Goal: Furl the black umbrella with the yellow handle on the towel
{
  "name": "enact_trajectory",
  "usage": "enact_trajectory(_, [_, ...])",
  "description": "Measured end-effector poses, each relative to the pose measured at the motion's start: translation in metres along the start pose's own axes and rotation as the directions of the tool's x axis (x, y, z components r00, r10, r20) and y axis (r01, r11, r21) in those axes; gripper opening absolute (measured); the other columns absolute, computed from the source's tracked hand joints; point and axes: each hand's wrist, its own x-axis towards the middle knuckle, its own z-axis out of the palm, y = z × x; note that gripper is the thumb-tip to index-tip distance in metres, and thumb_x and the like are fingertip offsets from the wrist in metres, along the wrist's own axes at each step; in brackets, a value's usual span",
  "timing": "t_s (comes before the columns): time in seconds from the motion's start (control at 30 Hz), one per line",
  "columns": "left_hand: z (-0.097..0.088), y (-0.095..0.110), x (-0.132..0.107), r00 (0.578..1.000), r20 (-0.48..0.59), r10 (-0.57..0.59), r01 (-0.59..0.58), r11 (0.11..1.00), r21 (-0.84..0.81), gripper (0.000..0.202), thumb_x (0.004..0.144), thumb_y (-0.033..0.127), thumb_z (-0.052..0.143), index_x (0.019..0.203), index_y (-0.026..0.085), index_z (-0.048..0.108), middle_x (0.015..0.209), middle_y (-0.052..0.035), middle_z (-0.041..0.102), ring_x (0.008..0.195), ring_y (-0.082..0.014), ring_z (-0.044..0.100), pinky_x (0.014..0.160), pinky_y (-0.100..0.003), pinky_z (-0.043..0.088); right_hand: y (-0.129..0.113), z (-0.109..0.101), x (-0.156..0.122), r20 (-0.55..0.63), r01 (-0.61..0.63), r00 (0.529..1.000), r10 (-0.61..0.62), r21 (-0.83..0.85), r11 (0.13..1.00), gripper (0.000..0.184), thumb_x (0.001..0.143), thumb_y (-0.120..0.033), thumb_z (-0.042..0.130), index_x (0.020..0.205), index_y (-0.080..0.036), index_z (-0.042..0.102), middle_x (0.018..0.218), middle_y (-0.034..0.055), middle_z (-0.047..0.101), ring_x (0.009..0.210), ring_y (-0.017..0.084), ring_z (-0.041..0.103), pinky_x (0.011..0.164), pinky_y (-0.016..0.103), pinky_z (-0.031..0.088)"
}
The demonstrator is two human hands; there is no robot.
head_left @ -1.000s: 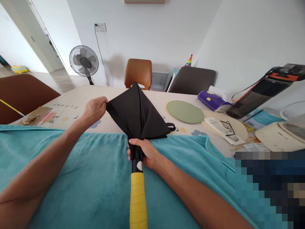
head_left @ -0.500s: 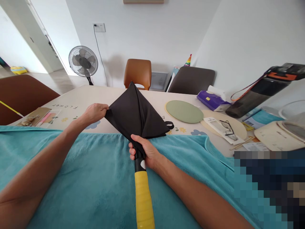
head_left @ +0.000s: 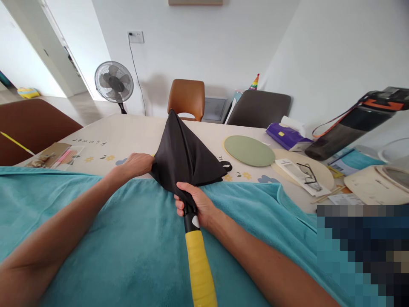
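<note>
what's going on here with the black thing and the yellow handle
A person is handling a black umbrella over a teal towel on a table. The right hand grips the gathered canopy just above the yellow handle, and the left hand pinches a fold of the fabric at its left edge. Glasses lie off to the right.

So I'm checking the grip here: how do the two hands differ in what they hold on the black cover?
The left hand pinches the side edge of the black cover and rests low by the teal towel; the right hand wraps around the cover's gathered neck just above the yellow handle. The left hand sits farther from the person, the right nearer. Both are closed on the same cover.
</note>
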Motion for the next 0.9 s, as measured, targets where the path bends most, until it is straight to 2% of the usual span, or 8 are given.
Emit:
enact_trajectory(0.13, [-0.014, 0.016, -0.006, 0.934, -0.356, 0.011, -0.065, 0.988, -0.139, 0.025, 0.079, 0.014, 0.033, 0.083, 0.018, 0.057, 0.089, -0.0071, 0.063, 0.085, -0.0204, 0.058, 0.077, -0.033, 0.040, 0.001, 0.000, 0.000, -0.006, -0.006, 1.000, 0.006, -0.004, 1.000, 0.021, 0.082, -0.029, 0.051, 0.067, -0.014, 0.047, 0.049, -0.0022, 0.049, 0.036, 0.007, 0.045, 0.034, 0.020, 0.040])
enact_trajectory(0.2, [-0.014, 0.030, -0.007, 0.906, -0.421, 0.031, -0.167, 0.943, -0.289, 0.023, 0.079, 0.015, 0.034, 0.086, 0.020, 0.055, 0.092, -0.0036, 0.061, 0.084, -0.0165, 0.056, 0.074, -0.028, 0.041, 0.001, 0.001, 0.000, -0.011, -0.008, 1.000, 0.008, -0.007, 1.000, 0.022, 0.082, -0.029, 0.051, 0.067, -0.014, 0.046, 0.049, -0.0022, 0.049, 0.036, 0.007, 0.045, 0.034, 0.020, 0.040])
enact_trajectory(0.27, [-0.008, 0.046, -0.007, 0.910, -0.410, 0.065, -0.229, 0.903, -0.364, 0.016, 0.078, 0.016, 0.036, 0.081, 0.019, 0.052, 0.085, -0.0027, 0.058, 0.075, -0.0144, 0.054, 0.068, -0.026, 0.042, 0.000, 0.002, -0.001, -0.019, -0.013, 1.000, 0.013, -0.010, 1.000, 0.022, 0.083, -0.030, 0.050, 0.068, -0.015, 0.046, 0.049, -0.0022, 0.049, 0.035, 0.007, 0.045, 0.034, 0.020, 0.041])
enact_trajectory(0.37, [0.006, 0.061, -0.005, 0.919, -0.392, 0.036, -0.205, 0.894, -0.398, 0.012, 0.079, 0.015, 0.035, 0.074, 0.018, 0.045, 0.076, -0.0026, 0.051, 0.066, -0.0137, 0.049, 0.061, -0.026, 0.040, -0.001, 0.002, -0.002, -0.016, -0.020, 1.000, 0.020, -0.004, 1.000, 0.021, 0.084, -0.029, 0.049, 0.070, -0.014, 0.047, 0.050, -0.0021, 0.050, 0.035, 0.007, 0.045, 0.034, 0.019, 0.041])
enact_trajectory(0.47, [0.017, 0.062, -0.001, 0.922, -0.385, 0.050, -0.224, 0.878, -0.423, 0.011, 0.080, 0.016, 0.036, 0.071, 0.019, 0.042, 0.076, -0.0023, 0.048, 0.067, -0.0135, 0.049, 0.062, -0.026, 0.041, -0.002, 0.002, -0.004, -0.006, -0.037, 0.999, 0.037, -0.006, 0.999, 0.022, 0.084, -0.031, 0.049, 0.071, -0.013, 0.048, 0.052, -0.0013, 0.052, 0.036, 0.007, 0.046, 0.035, 0.019, 0.041])
enact_trajectory(0.6, [0.023, 0.057, 0.004, 0.926, -0.322, 0.196, -0.317, 0.867, -0.385, 0.020, 0.085, 0.022, 0.035, 0.068, 0.017, 0.045, 0.077, -0.0037, 0.049, 0.068, -0.0135, 0.049, 0.064, -0.027, 0.043, -0.001, 0.000, -0.003, 0.025, -0.013, 1.000, 0.013, 0.002, 1.000, 0.020, 0.083, -0.029, 0.049, 0.075, -0.012, 0.051, 0.058, 0.0003, 0.056, 0.037, 0.007, 0.048, 0.035, 0.020, 0.042])
enact_trajectory(0.8, [0.032, 0.063, -0.001, 0.879, -0.331, 0.343, -0.434, 0.863, -0.259, 0.019, 0.083, 0.019, 0.039, 0.078, 0.016, 0.056, 0.093, -0.0077, 0.056, 0.097, -0.0208, 0.050, 0.096, -0.044, 0.034, 0.002, 0.010, -0.011, 0.060, -0.007, 0.998, 0.005, 0.027, 1.000, 0.018, 0.083, -0.030, 0.049, 0.081, -0.012, 0.051, 0.062, 0.0018, 0.060, 0.039, 0.008, 0.050, 0.036, 0.021, 0.042])
enact_trajectory(0.9, [0.034, 0.068, -0.006, 0.855, -0.354, 0.380, -0.482, 0.834, -0.270, 0.015, 0.080, 0.016, 0.043, 0.079, 0.015, 0.057, 0.095, -0.0083, 0.058, 0.102, -0.0220, 0.047, 0.101, -0.046, 0.028, 0.006, 0.023, -0.022, 0.066, 0.010, 0.998, -0.014, 0.054, 0.998, 0.017, 0.081, -0.030, 0.051, 0.085, -0.013, 0.052, 0.062, 0.0012, 0.059, 0.040, 0.009, 0.050, 0.036, 0.022, 0.043])
